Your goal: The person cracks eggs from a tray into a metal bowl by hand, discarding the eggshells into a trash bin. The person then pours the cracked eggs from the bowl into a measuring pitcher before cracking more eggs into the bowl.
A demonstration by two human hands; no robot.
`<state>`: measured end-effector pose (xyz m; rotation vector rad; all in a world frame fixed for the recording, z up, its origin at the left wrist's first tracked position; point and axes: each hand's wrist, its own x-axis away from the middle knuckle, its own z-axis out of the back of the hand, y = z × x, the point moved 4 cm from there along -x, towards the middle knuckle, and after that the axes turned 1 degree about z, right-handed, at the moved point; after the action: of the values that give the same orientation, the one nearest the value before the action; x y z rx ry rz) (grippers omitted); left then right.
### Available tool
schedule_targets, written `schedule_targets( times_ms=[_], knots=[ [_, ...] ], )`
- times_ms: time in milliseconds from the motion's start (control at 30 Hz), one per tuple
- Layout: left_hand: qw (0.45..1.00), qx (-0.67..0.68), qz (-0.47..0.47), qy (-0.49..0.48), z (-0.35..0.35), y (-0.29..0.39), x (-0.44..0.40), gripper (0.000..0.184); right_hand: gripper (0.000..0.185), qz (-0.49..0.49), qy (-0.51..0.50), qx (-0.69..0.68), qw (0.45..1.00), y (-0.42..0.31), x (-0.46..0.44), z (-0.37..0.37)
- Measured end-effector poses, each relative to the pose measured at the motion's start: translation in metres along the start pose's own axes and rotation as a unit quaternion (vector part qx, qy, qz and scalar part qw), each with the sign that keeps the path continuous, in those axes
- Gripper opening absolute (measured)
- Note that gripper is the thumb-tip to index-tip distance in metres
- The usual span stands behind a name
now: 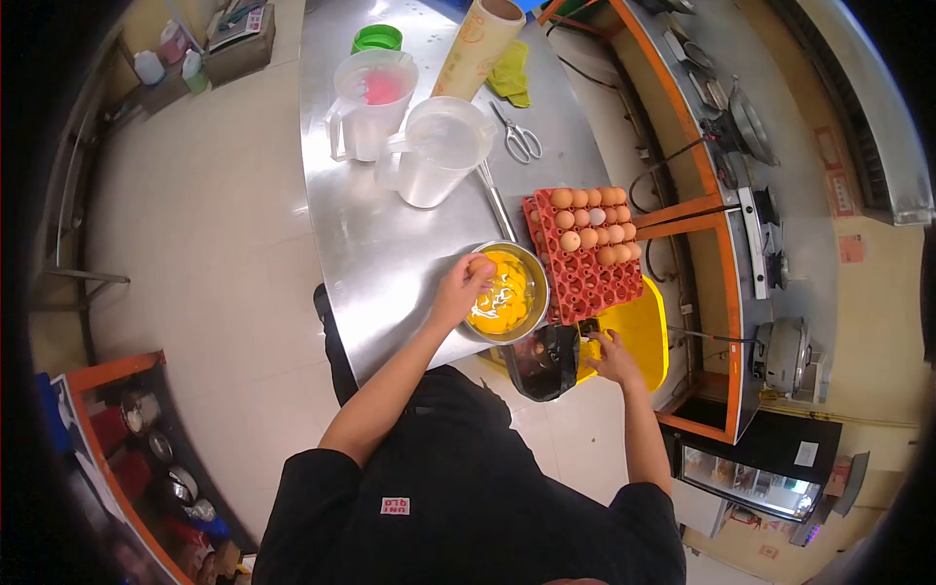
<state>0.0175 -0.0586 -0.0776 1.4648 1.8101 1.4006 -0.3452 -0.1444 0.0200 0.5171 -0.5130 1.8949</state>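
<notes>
Silver metal desk [385, 268], seen from the wearer's head camera looking down past a black shirt: near its front edge sits a round steel bowl [539, 283] of bright yellow egg yolks [507, 294]. The person's left hand [454, 294] is closed around a smooth brown egg [482, 267], at its fingertips, above the bowl's left side. Fingers hide part of the egg, so its long axis cannot be told. The yolks lie just right of the egg and below it; the left hand is much the nearer. The right hand [614, 361], apart from the left, reaches lower and further right, fingers spread and loosely bent, with nothing visibly gripped, over a wide yellow plastic bin [653, 336]. Beside that bin, below the bowl, is a glossy black plastic bag [544, 364]. Right of the bowl, just beyond the right hand, stands a square red egg tray [587, 283], its far rows filled with brown eggs [569, 241]. A wire whisk with a metal handle [499, 211] lies beyond the bowl, pointing away.
</notes>
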Motion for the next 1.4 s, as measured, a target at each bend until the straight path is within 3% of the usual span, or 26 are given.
schedule_targets(
  times_ms=[67,167,300,367,467,567,600,667,767,833,900,967,1033,1133,1267,1400],
  knots=[
    [1.000,-0.006,0.001,0.003,0.000,0.002,0.001,0.039,0.057,0.001,0.014,0.003,1.000,0.036,-0.024,-0.036],
    [1.000,-0.003,-0.001,0.003,0.000,0.003,0.003,0.039,0.055,0.097,0.069,-0.076,0.990,0.116,-0.071,-0.106],
    [1.000,-0.002,0.005,0.007,0.000,0.004,0.005,0.039,0.053,-0.069,0.040,-0.178,0.981,0.112,-0.062,-0.110],
    [1.000,-0.001,0.000,0.005,0.000,0.006,0.005,0.039,0.054,-0.131,0.010,-0.277,0.952,0.113,-0.060,-0.118],
    [1.000,0.004,0.001,0.002,-0.002,0.004,0.004,0.038,0.057,-0.189,0.046,-0.381,0.904,0.127,-0.072,-0.136],
    [1.000,-0.001,-0.002,-0.008,0.000,-0.003,0.002,0.038,0.052,-0.071,0.157,-0.341,0.924,0.191,-0.101,-0.173],
    [1.000,-0.005,-0.006,-0.012,0.000,-0.003,0.001,0.039,0.045,-0.078,0.198,-0.309,0.927,0.192,-0.096,-0.168],
    [1.000,-0.006,0.001,-0.011,-0.001,0.001,0.004,0.038,0.033,-0.088,0.280,-0.242,0.925,0.177,-0.086,-0.137],
    [1.000,0.007,0.009,-0.001,0.001,0.001,0.003,0.037,0.018,-0.151,0.439,-0.214,0.859,0.150,-0.071,-0.062],
    [1.000,0.014,0.014,0.000,0.000,-0.002,0.003,0.037,0.017,-0.109,0.522,-0.122,0.837,0.111,-0.064,-0.003],
    [1.000,0.016,0.014,-0.005,0.001,-0.004,0.002,0.036,0.027,-0.001,0.540,-0.181,0.822,0.068,-0.071,0.045],
    [1.000,0.021,0.014,-0.006,0.002,-0.008,0.000,0.036,0.033,0.039,0.448,-0.278,0.848,0.019,-0.085,0.079],
    [1.000,0.020,0.013,-0.006,0.001,-0.009,0.000,0.036,0.038,0.086,0.431,-0.128,0.889,-0.018,-0.106,0.092],
    [1.000,0.012,0.010,-0.007,0.002,-0.008,-0.001,0.036,0.033,0.068,0.470,-0.027,0.879,-0.049,-0.121,0.088],
    [1.000,0.030,0.003,-0.009,0.003,-0.005,0.000,0.036,0.035,0.015,0.450,-0.085,0.889,-0.047,-0.137,0.083],
    [1.000,0.023,0.013,-0.005,0.002,-0.004,0.001,0.036,0.038,0.045,0.470,-0.104,0.875,-0.044,-0.130,0.088]
  ],
)
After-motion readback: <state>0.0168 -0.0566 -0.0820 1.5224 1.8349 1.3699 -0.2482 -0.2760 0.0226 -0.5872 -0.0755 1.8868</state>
